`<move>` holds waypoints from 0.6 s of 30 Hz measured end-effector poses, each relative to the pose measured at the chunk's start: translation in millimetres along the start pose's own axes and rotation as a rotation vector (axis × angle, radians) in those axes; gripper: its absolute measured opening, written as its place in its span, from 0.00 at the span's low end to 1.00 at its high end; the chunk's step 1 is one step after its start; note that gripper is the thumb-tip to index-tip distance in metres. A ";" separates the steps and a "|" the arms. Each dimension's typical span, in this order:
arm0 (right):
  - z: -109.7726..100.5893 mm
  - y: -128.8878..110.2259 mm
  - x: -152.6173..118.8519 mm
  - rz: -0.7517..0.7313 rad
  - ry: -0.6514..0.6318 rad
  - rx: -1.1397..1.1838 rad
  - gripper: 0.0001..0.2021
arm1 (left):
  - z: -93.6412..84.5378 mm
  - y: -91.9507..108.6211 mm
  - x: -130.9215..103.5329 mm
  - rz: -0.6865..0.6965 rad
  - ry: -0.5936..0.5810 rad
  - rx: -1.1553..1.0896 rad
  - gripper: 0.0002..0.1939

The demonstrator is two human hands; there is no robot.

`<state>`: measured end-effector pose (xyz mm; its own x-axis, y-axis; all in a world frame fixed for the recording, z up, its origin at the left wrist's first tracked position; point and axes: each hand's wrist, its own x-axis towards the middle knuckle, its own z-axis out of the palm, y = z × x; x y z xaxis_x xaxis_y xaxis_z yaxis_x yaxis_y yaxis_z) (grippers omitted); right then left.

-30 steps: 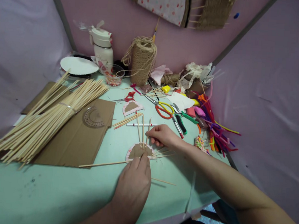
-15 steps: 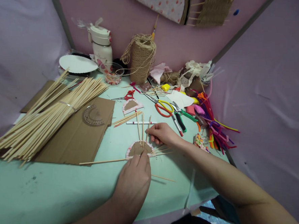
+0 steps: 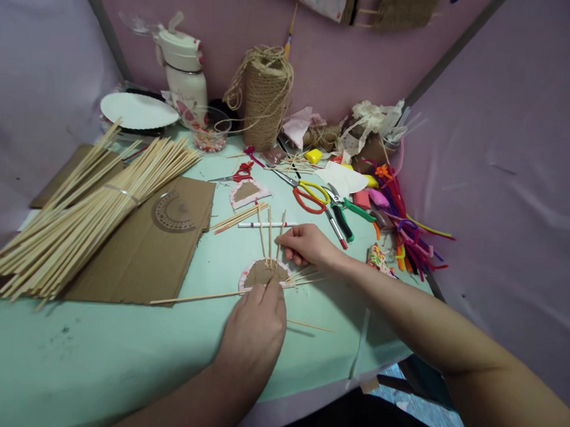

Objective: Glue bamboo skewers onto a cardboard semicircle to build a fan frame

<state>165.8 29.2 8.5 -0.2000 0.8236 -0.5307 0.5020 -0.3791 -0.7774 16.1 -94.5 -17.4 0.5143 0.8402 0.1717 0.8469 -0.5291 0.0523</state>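
A cardboard half-circle (image 3: 258, 274) with a pink-and-white rim lies on the mint-green table. Thin bamboo sticks (image 3: 271, 233) fan out across it, some pointing away from me and others to the right. My left hand (image 3: 254, 324) presses its fingertips together onto the near middle of the half-circle, where the sticks meet; its fingertips are partly hidden. Between thumb and forefinger, my right hand (image 3: 305, 244) pinches one of the upward-pointing sticks. A longer stick (image 3: 195, 297) runs out leftward from under the left fingers.
On the left, a big bundle of bamboo sticks (image 3: 106, 206) rests on cardboard (image 3: 141, 263) beside a protractor (image 3: 172, 212). Behind are a second half-circle (image 3: 247, 192), a pen (image 3: 265, 225), red scissors (image 3: 242, 172), larger scissors (image 3: 310, 199), green-handled pliers (image 3: 347, 211), twine (image 3: 265, 103) and pipe cleaners (image 3: 409, 240).
The view has tilted slightly, so everything sits a little higher in the picture. Both hands keep nearly the same place on the half-circle and the stick.
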 end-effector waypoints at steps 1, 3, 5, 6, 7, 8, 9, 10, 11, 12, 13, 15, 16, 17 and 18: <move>0.1 0.8 0.4 -0.009 -0.002 0.002 0.19 | 0.0 -0.1 0.2 -0.001 -0.002 0.001 0.18; 0.5 3.4 2.1 -0.026 0.001 0.010 0.18 | 0.0 -0.2 0.6 -0.004 0.000 -0.005 0.18; 0.9 6.6 4.6 -0.038 0.006 0.020 0.17 | 0.1 -0.3 0.8 -0.006 -0.010 -0.020 0.18; 1.0 8.2 5.9 -0.043 0.008 0.021 0.17 | 0.2 -0.3 0.8 -0.004 -0.020 -0.032 0.18; 1.1 9.7 7.2 -0.047 0.009 0.020 0.17 | 0.2 -0.3 0.8 -0.005 -0.030 -0.044 0.18; 1.2 10.9 8.3 -0.051 0.009 0.018 0.18 | 0.2 -0.4 0.8 -0.009 -0.038 -0.055 0.18; 1.2 11.9 9.3 -0.055 0.008 0.016 0.18 | 0.1 -0.5 0.8 -0.015 -0.045 -0.061 0.18; 1.2 12.5 10.0 -0.058 0.007 0.016 0.18 | -0.2 -0.6 0.8 -0.020 -0.049 -0.063 0.18; 1.2 12.7 10.4 -0.060 0.006 0.015 0.18 | -0.5 -0.9 0.9 -0.025 -0.053 -0.061 0.18; 1.3 12.7 10.6 -0.061 0.006 0.015 0.17 | -0.9 -1.2 1.0 -0.027 -0.057 -0.057 0.17; 1.5 12.3 10.5 -0.059 0.006 0.016 0.17 | -1.4 -1.5 1.1 -0.022 -0.060 -0.053 0.17; 1.8 11.1 9.8 -0.054 0.004 0.016 0.18 | -2.0 -2.1 1.3 -0.009 -0.064 -0.047 0.17; 2.0 10.4 9.3 -0.052 0.003 0.015 0.18 | -2.1 -2.2 1.3 0.000 -0.063 -0.042 0.17; 2.2 9.8 8.8 -0.051 0.001 0.013 0.18 | -1.9 -2.2 1.3 0.007 -0.061 -0.034 0.17; 2.3 9.3 8.5 -0.050 -0.001 0.010 0.18 | -1.5 -2.0 1.2 0.011 -0.058 -0.024 0.18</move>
<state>166.8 31.6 -4.0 -0.2260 0.8412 -0.4912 0.4830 -0.3412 -0.8064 14.8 -92.6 -15.8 0.5308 0.8396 0.1152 0.8382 -0.5402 0.0749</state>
